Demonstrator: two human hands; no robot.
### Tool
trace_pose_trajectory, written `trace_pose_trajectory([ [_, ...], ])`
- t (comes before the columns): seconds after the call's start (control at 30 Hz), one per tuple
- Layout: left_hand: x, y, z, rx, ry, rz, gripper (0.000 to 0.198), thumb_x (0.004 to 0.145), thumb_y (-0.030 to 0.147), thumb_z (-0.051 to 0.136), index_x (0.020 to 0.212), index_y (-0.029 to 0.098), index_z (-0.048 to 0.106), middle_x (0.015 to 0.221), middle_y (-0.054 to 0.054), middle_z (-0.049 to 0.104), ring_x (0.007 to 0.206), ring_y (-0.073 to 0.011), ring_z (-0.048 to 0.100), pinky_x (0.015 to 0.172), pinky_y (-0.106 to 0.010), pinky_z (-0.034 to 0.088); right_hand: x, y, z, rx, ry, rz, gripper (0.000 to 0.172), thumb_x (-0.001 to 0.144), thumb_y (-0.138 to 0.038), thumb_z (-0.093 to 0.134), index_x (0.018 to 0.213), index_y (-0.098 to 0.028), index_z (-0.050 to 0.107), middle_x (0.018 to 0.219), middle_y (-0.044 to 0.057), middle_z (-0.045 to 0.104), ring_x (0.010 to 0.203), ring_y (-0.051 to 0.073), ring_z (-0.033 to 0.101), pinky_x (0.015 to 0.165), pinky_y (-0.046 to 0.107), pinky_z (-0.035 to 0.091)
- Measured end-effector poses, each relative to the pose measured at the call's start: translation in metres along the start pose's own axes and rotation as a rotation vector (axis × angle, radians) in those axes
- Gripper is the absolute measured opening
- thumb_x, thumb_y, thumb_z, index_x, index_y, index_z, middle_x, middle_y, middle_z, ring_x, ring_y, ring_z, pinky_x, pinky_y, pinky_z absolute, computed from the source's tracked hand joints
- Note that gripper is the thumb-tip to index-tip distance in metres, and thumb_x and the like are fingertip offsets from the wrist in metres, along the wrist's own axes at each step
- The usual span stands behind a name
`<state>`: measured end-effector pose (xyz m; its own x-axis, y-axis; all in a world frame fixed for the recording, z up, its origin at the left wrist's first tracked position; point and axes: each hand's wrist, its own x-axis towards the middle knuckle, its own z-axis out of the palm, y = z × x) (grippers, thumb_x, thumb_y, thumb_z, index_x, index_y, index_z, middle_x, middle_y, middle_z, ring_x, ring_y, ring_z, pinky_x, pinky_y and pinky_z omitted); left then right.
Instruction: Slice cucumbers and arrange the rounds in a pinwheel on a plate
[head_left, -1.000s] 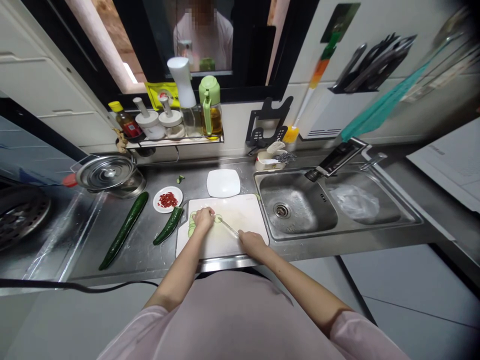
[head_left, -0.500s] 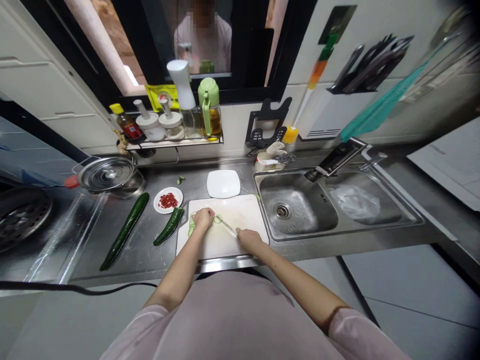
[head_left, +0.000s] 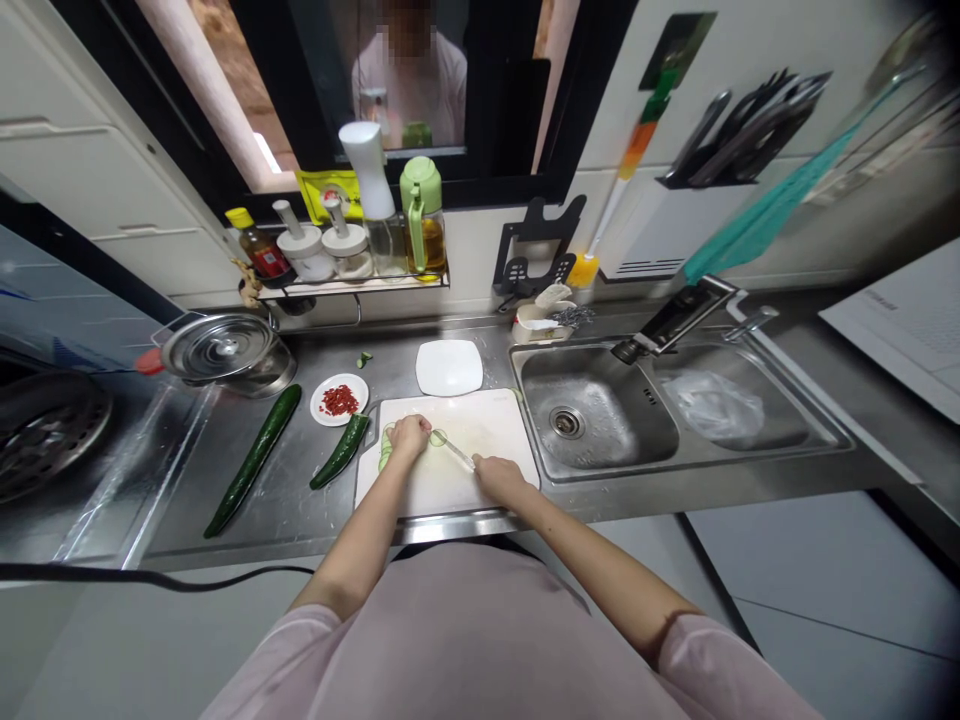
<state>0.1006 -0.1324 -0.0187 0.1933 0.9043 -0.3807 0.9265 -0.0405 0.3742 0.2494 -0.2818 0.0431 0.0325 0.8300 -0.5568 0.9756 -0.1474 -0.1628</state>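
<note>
My right hand (head_left: 501,481) grips the handle of a small knife (head_left: 456,451), whose blade points left over the white cutting board (head_left: 480,420). Beside the blade tip lies a pale green cucumber slice (head_left: 438,438). My left hand (head_left: 409,439) has its fingers bent and drawn together just left of that tip; what is under them is hidden. Several cucumber slices (head_left: 385,455) overlap on the board along its left side, partly covered by this hand. Left of the board rest a cut cucumber piece (head_left: 341,452) and a long whole cucumber (head_left: 255,460).
A white plate of chopped red pieces (head_left: 339,400) stands behind the cut cucumber. Another white plate (head_left: 448,368) sits behind the board. The sink (head_left: 600,410) adjoins on the right; a lidded steel pot (head_left: 229,350) stands far left. Bottles line a rack (head_left: 352,288) by the window.
The whole view has shifted slightly with my head. Both hands and the knife keep nearly the same places on the board.
</note>
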Motion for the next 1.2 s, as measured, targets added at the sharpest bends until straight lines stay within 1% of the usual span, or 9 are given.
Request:
trace_pose_trajectory([
  [0.23, -0.001, 0.001, -0.002, 0.005, 0.004, 0.002, 0.013, 0.078, 0.027, 0.059, 0.084, 0.030, 0.071, 0.098, -0.001, 0.074, 0.099, -0.0215, 0.063, 0.096, -0.038, 0.034, -0.014, 0.003, -0.004, -0.002, -0.018, 0.007, 0.035, 0.088, -0.006, 0.037, 0.117, -0.015, 0.055, 0.104, 0.017, 0.069, 0.103, 0.024, 0.065, 0.078, 0.032, 0.046],
  [0.47, -0.004, 0.004, -0.004, 0.021, -0.004, 0.002, 0.015, 0.079, 0.026, 0.058, 0.085, 0.029, 0.071, 0.100, -0.002, 0.074, 0.101, -0.0217, 0.063, 0.095, -0.038, 0.033, -0.028, 0.009, 0.000, 0.001, -0.039, 0.013, 0.031, 0.091, -0.011, 0.037, 0.116, -0.015, 0.054, 0.104, 0.018, 0.068, 0.102, 0.025, 0.065, 0.078, 0.033, 0.045],
  [0.6, -0.008, 0.006, -0.005, 0.036, 0.000, 0.010, 0.017, 0.081, 0.027, 0.056, 0.088, 0.029, 0.071, 0.101, -0.003, 0.073, 0.103, -0.0226, 0.062, 0.096, -0.039, 0.032, -0.033, 0.011, 0.002, 0.000, -0.047, 0.033, 0.032, 0.089, -0.011, 0.038, 0.116, -0.015, 0.055, 0.104, 0.017, 0.068, 0.103, 0.024, 0.064, 0.080, 0.032, 0.045],
  [0.7, -0.013, 0.007, -0.006, 0.059, -0.002, 0.016, 0.018, 0.081, 0.030, 0.055, 0.090, 0.028, 0.070, 0.104, -0.005, 0.072, 0.107, -0.0246, 0.059, 0.095, -0.040, 0.032, -0.036, 0.012, 0.003, -0.002, -0.052, 0.037, 0.032, 0.090, -0.012, 0.038, 0.117, -0.015, 0.055, 0.106, 0.017, 0.068, 0.104, 0.026, 0.064, 0.079, 0.033, 0.044],
  [0.83, -0.017, 0.010, -0.005, 0.105, 0.002, 0.032, 0.020, 0.078, 0.037, 0.059, 0.094, 0.028, 0.068, 0.109, -0.006, 0.070, 0.110, -0.0276, 0.056, 0.095, -0.042, 0.032, -0.039, 0.014, 0.008, 0.013, -0.036, 0.043, 0.031, 0.092, -0.014, 0.036, 0.117, -0.015, 0.054, 0.106, 0.018, 0.068, 0.103, 0.026, 0.065, 0.078, 0.033, 0.044],
  [0.93, -0.020, 0.014, -0.004, 0.141, 0.012, 0.035, 0.021, 0.077, 0.034, 0.060, 0.095, 0.026, 0.067, 0.112, -0.009, 0.068, 0.112, -0.0286, 0.053, 0.095, -0.044, 0.031, -0.040, 0.014, 0.016, 0.014, -0.016, 0.054, 0.031, 0.092, -0.014, 0.035, 0.117, -0.015, 0.053, 0.105, 0.018, 0.068, 0.102, 0.026, 0.065, 0.078, 0.033, 0.045],
  [1.07, -0.023, 0.020, -0.002, 0.152, 0.031, 0.036, 0.018, 0.077, 0.026, 0.058, 0.093, 0.025, 0.067, 0.113, -0.010, 0.067, 0.112, -0.0291, 0.053, 0.094, -0.044, 0.031, -0.043, 0.014, 0.025, 0.016, 0.020, 0.079, 0.031, 0.095, -0.019, 0.031, 0.117, -0.014, 0.053, 0.102, 0.017, 0.069, 0.100, 0.027, 0.066, 0.077, 0.034, 0.046],
  [1.2, -0.029, 0.025, -0.002, 0.122, 0.046, 0.035, 0.017, 0.079, 0.021, 0.055, 0.090, 0.024, 0.067, 0.108, -0.009, 0.069, 0.108, -0.0273, 0.056, 0.093, -0.042, 0.032, -0.043, 0.016, 0.029, 0.027, 0.023, 0.094, 0.031, 0.096, -0.020, 0.030, 0.116, -0.015, 0.053, 0.102, 0.016, 0.069, 0.100, 0.026, 0.066, 0.078, 0.034, 0.046],
])
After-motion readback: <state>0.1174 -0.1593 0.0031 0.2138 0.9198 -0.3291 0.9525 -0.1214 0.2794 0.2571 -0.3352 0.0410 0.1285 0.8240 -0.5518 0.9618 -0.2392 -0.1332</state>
